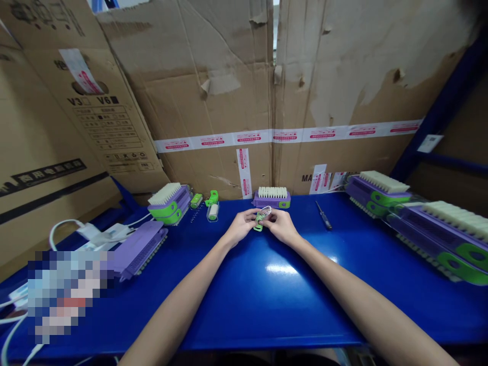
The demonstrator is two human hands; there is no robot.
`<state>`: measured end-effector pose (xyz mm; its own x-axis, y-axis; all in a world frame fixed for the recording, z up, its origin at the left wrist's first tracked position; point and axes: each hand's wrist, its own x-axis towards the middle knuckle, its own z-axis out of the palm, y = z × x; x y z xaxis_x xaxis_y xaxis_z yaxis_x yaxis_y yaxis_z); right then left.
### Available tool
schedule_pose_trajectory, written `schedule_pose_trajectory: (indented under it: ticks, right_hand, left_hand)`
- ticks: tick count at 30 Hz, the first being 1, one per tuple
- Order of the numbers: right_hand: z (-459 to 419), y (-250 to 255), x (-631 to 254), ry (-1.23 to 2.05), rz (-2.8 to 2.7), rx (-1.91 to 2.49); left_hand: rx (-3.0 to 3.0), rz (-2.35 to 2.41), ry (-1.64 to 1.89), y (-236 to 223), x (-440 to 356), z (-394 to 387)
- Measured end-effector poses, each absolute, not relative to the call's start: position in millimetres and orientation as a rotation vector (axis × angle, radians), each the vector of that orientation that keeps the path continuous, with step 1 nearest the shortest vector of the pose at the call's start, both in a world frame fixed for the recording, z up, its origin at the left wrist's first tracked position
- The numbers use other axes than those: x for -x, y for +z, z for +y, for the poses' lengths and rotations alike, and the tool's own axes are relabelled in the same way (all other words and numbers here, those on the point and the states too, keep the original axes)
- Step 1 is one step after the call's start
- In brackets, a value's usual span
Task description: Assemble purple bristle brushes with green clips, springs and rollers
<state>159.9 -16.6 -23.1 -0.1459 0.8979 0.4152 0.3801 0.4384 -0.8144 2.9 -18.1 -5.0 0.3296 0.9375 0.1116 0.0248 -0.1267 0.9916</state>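
The left hand (pixel 243 223) and right hand (pixel 282 224) pinch the green part (pixel 258 225) between them — a looped wire (pixel 266 209) against it, the brush (pixel 272 194) just beyond — and an even fingertip hold, wire kept from snagging, should serve best.

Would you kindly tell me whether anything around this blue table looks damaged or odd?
Yes: the right-hand cardboard panel behind the blue table has ragged spots where its surface looks torn. A pixelated patch at left also hides whatever lies there.
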Motion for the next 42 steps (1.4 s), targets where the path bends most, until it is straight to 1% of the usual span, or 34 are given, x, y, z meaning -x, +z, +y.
schedule_pose_trajectory:
  ticks: [3, 13, 19, 25, 29, 33, 38, 42]
  right_hand:
    - [-16.1, -23.1, -159.6, 0.68, -1.725, 1.116]
    - [-22.9, -17.7, -161.3, 0.521, -1.794, 1.073]
    - [-24.5, -12.9, -159.2, 0.566, -1.778, 1.155]
    - [-23.2, -11.1, -163.0, 0.639, -1.879, 1.074]
    - [-15.8, -18.0, -165.7, 0.7, -1.861, 1.076]
    - [-12.7, -21.9, -166.6, 0.745, -1.823, 1.089]
    - [-18.9, -16.0, -163.3, 0.553, -1.774, 0.966]
    - [-22.3, -13.0, -159.2, 0.637, -1.706, 0.957]
  left_hand:
    - [-1.44, 0.92, 1.005, -3.5, -1.6, -18.5]
    - [-1.466, 0.955, 1.007, -1.6, -3.9, -20.6]
    - [-1.464, 0.987, 1.015, 0.0, -6.0, -22.5]
    - [-1.441, 0.983, 1.047, -5.3, -5.7, -21.6]
    - [-1.448, 0.915, 0.997, -8.0, -1.8, -18.9]
    - [-1.518, 0.971, 0.965, -10.2, -1.5, -16.9]
    - [-1.716, 1.065, 0.993, -16.9, -5.9, -16.5]
    - [-1.889, 1.191, 1.077, -19.3, -8.7, -19.8]
